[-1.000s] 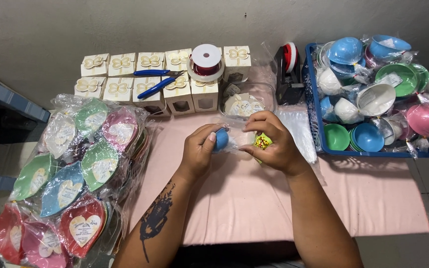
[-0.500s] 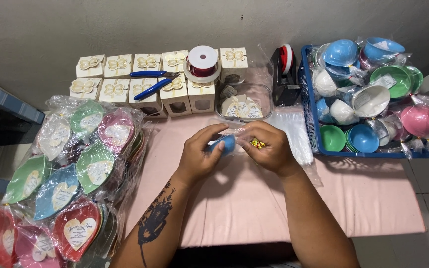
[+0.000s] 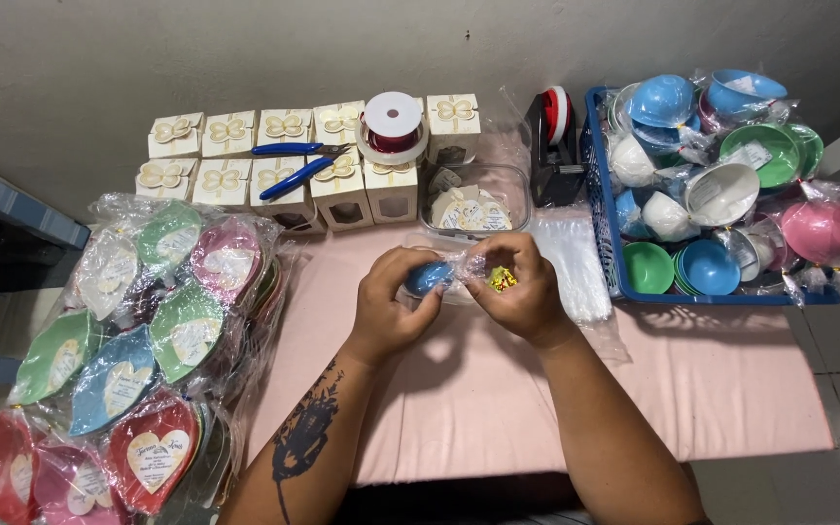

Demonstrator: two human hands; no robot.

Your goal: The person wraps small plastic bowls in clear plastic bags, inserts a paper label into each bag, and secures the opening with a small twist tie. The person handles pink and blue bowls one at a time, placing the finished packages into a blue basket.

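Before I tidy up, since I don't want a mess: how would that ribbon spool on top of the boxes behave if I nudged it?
The ribbon spool lies flat on its flange, so it probably won't roll. It looks light, and sits on the small boxes, so a push would likely slide it off the edge. If it landed on its rim, it could roll away.

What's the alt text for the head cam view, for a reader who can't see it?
Two hands meet over a pink table: the left hand holds a small blue bowl in clear wrap, the right hand pinches the wrap near a yellow tie. Wrapped heart-shaped dishes lie at left, small white boxes behind, a blue basket of bowls at right.
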